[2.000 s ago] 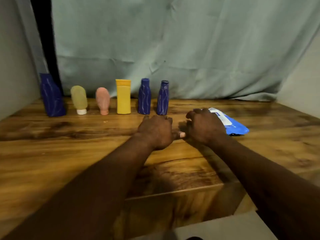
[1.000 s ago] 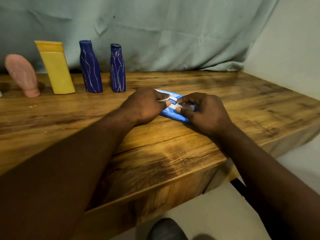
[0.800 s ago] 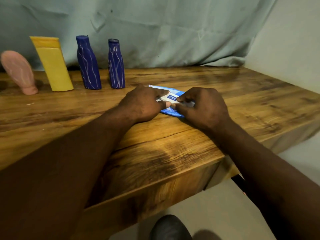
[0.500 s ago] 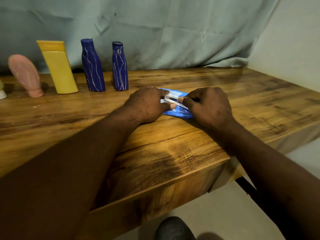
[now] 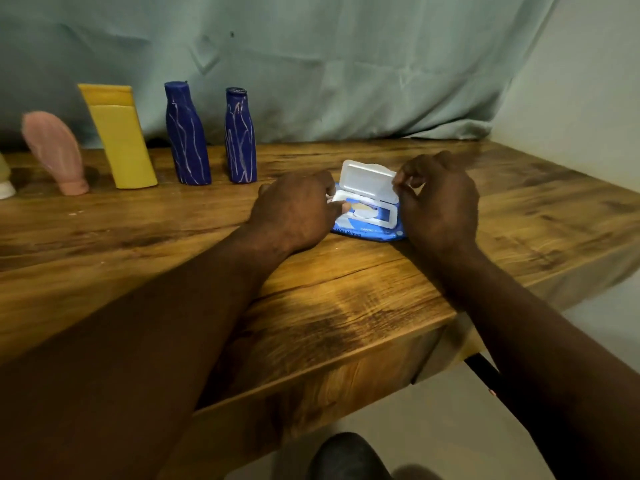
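Observation:
A blue wet-wipes pack (image 5: pixel 367 231) lies flat on the wooden table (image 5: pixel 173 230). Its white plastic lid (image 5: pixel 366 180) stands flipped up, showing the opening beneath. My right hand (image 5: pixel 438 202) pinches the lid's right edge between thumb and fingers. My left hand (image 5: pixel 294 209) holds the pack's left side, with the thumb tip on the white frame by the opening.
Along the back stand a pink bottle (image 5: pixel 55 152), a yellow tube (image 5: pixel 117 135) and two dark blue bottles (image 5: pixel 187 133) (image 5: pixel 240 135), in front of a pale green cloth (image 5: pixel 311 64). The table's front edge (image 5: pixel 311 368) runs just below my forearms; its right end is near.
My right hand has lifted the white lid from flat on the pack to upright. My left hand has stayed on the pack's left side.

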